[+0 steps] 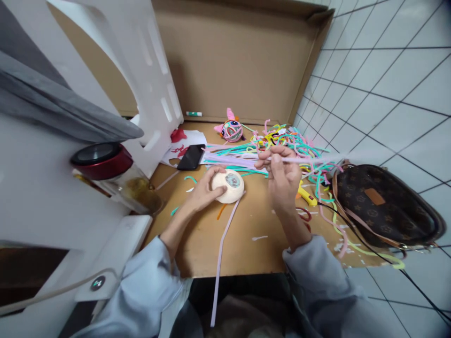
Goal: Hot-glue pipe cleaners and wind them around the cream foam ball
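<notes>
Big flattened cardboard sheet (246, 253) covers the floor here, with its far flap standing up like a wall. Off to the right sits a brown patterned handbag (384, 206) on the tiles. On the left there's a white foam block (141, 70) leaning upright, and near it a jar with a red lid (102, 159).

Far middle of the cardboard is a messy heap of colourful pipe cleaners (285, 141), with a finished little pink-eared ball critter (231, 129) just left of it. A black phone (191, 157) lies further left, a yellow glue gun (306, 194) by the right wrist.

The left hand (204, 190) is cupped over a white foam ball (230, 186), fingers curled on top, pressing it to the cardboard. The right hand (282, 173) pinches a lilac pipe cleaner (317, 159), raised just right of the ball. Another lilac strip (220, 263) trails from the ball toward the near edge.
</notes>
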`<state>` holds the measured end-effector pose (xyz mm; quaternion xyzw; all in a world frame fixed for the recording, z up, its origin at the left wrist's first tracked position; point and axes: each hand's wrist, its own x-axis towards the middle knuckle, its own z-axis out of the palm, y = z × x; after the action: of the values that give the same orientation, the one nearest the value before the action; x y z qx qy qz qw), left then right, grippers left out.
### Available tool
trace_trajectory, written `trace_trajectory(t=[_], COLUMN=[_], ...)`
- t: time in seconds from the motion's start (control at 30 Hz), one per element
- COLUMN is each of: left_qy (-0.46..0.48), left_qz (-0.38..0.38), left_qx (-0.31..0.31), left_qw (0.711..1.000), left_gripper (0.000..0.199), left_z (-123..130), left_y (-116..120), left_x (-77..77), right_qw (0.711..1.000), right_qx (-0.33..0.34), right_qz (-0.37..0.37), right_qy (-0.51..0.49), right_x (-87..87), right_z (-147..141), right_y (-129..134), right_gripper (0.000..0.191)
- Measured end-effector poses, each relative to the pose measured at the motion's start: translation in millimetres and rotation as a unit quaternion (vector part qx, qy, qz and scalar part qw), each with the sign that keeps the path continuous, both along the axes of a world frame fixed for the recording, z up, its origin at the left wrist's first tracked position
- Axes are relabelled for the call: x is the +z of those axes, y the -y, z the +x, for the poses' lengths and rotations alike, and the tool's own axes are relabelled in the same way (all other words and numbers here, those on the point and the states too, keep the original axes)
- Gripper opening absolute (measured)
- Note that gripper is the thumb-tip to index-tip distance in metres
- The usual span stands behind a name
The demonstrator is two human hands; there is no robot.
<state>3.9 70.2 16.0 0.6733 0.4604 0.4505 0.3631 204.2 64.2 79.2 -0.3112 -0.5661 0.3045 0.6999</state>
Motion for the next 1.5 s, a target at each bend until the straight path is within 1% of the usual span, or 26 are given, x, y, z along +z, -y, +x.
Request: trace_trajectory(t=[0.07,0.13,0.2,0.27,0.37,0.47,0.57,0.63,0.8,0.87,0.97,1.07,1.17,1.3,1.43,1.5], left_qy=[0.002,0.008,0.010,0.007,0.012,0.029,0.033,0.031,0.029,0.028,0.028,0.026,0.023,0.022,0.024,0.025], left_qz=[0.001,0.002,0.002,-0.002,-0.003,0.012,0.015,0.012,0.016,0.014,0.011,0.004,0.005,0.009,0.004,0.004], left_qx=[-0.001,-0.006,-0.009,-0.005,0.006,0.002,-0.004,-0.004,-0.004,-0.006,-0.008,-0.010,-0.008,-0.011,-0.010,-0.008], left_qw=[1.000,1.000,1.000,1.000,1.000,1.000,0.999,0.999,0.999,0.999,1.000,1.000,1.000,1.000,1.000,1.000], left_gripper=[0.050,0.050,0.050,0.050,0.053,0.056,0.056,0.056,0.054,0.053,0.051,0.050,0.048,0.049,0.050,0.050], left_z=[-0.3,-0.4,-0.2,0.2,0.5,0.2,-0.4,-0.8,-0.9,-0.6,-0.1,0.3,0.0,-0.5,-0.3,-0.2], left_y=[-0.3,-0.1,0.7,1.8,2.6,1.8,0.4,-0.2,-0.2,0.2,0.8,1.4,1.4,0.9,0.8,0.7], left_x=[-1.6,-3.1,-3.7,-3.1,-1.6,-1.8,-3.3,-4.3,-5.4,-5.3,-4.2,-2.5,-2.1,-3.1,-2.5,-2.2], right_qw=[0.999,0.997,0.994,0.990,0.984,0.983,0.979,0.977,0.988,0.990,0.992,0.995,0.993,0.970,0.949,0.944], right_qx=[-0.029,-0.040,-0.023,0.004,0.029,0.043,0.062,0.071,0.048,0.050,0.056,0.070,0.105,0.142,0.157,0.161], right_qz=[0.014,0.031,0.036,0.020,0.006,0.011,-0.012,-0.009,0.061,0.063,0.056,0.023,-0.059,-0.170,-0.220,-0.236], right_qy=[0.023,0.059,0.099,0.139,0.177,0.177,0.194,0.201,0.132,0.114,0.095,0.061,-0.010,-0.102,-0.166,-0.166], right_x=[-12.2,-23.4,-30.7,-33.8,-34.4,-34.8,-37.1,-41.1,-55.8,-58.1,-55.9,-52.6,-53.4,-58.3,-57.9,-55.2], right_z=[-2.7,-2.4,-0.7,0.8,2.6,5.8,9.5,10.0,4.5,3.0,2.6,2.2,1.5,2.6,5.0,5.9], right_y=[5.4,13.4,21.7,27.8,30.6,28.6,25.3,21.5,8.8,7.4,10.1,12.4,8.8,-0.8,-4.9,-4.8], right_gripper=[0.026,0.026,0.021,0.018,0.022,0.025,0.030,0.029,0.016,0.016,0.017,0.011,0.010,0.025,0.044,0.044])
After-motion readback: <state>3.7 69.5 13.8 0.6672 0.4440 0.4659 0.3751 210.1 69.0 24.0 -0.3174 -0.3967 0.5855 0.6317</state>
